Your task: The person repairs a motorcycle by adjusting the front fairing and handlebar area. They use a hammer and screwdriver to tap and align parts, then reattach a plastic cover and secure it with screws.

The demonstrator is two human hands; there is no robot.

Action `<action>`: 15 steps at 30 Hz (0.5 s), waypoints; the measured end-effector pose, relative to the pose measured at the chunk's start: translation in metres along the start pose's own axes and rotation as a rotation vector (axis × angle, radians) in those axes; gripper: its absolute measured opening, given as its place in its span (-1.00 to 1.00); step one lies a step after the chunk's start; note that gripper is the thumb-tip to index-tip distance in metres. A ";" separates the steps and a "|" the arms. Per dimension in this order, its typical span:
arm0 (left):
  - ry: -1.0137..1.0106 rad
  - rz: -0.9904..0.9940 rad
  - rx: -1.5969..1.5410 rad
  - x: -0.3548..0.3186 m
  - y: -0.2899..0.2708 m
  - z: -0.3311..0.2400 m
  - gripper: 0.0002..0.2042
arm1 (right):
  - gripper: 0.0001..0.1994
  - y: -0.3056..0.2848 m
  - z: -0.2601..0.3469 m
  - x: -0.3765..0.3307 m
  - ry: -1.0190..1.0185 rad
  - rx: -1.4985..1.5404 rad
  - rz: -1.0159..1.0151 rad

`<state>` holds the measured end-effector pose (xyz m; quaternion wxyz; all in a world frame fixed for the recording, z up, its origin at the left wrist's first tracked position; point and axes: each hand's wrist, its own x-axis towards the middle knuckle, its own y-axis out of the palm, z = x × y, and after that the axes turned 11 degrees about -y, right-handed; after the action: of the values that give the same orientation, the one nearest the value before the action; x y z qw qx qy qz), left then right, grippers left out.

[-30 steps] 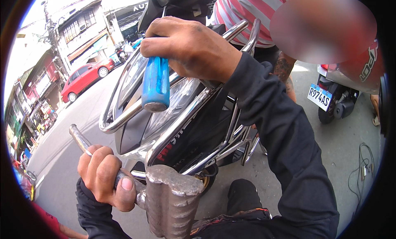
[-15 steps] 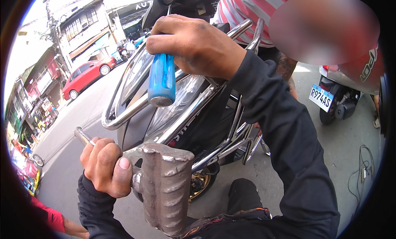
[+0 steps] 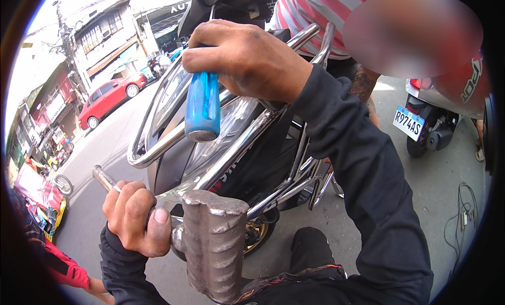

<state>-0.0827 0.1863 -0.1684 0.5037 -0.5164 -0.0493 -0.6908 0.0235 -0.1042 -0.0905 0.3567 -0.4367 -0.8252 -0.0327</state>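
My left hand (image 3: 134,218) is closed round the metal handle of a home-made hammer (image 3: 215,247), whose heavy head is welded from ribbed steel bars. That head hangs in front of my lap, apart from the screwdriver. In my right hand (image 3: 247,58) is a screwdriver (image 3: 202,108) with a blue handle, butt end toward me. Its thin shank runs up to a dark motorcycle part (image 3: 231,10) at the top; the tip's contact is hard to see. Beneath both hands stands a dark motorcycle (image 3: 173,160) with chrome guard tubes (image 3: 210,173).
A person in a striped shirt (image 3: 310,13) stands close at the upper right. Behind them is a parked scooter (image 3: 439,121). A cable (image 3: 463,215) lies on the ground at right. Across the street is a red car (image 3: 110,97); a red-sleeved person (image 3: 68,265) is at lower left.
Both hands keep their hold. The hammer head sits slightly lower in view, and the screwdriver handle has shifted a little left and down. More of the red-sleeved person shows at lower left.
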 end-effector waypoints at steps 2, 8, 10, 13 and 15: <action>-0.004 -0.001 0.000 0.001 0.000 0.000 -0.48 | -0.46 -0.001 0.000 0.000 0.001 0.006 0.012; 0.049 0.002 0.002 0.006 -0.003 0.000 -0.57 | -0.45 -0.004 -0.002 0.000 -0.015 0.008 0.009; 0.020 0.022 -0.043 0.007 -0.004 -0.001 -0.62 | -0.44 -0.003 -0.003 -0.001 -0.022 0.012 -0.003; -0.033 0.035 -0.087 0.008 -0.004 -0.004 -0.68 | -0.44 -0.003 -0.003 -0.002 -0.015 0.015 -0.003; -0.048 0.028 -0.100 0.008 -0.003 -0.004 -0.69 | -0.45 -0.002 -0.002 -0.003 0.005 0.022 0.007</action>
<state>-0.0876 0.1799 -0.1626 0.4858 -0.5579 -0.0195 -0.6726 0.0243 -0.1088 -0.0901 0.3636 -0.4356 -0.8231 -0.0232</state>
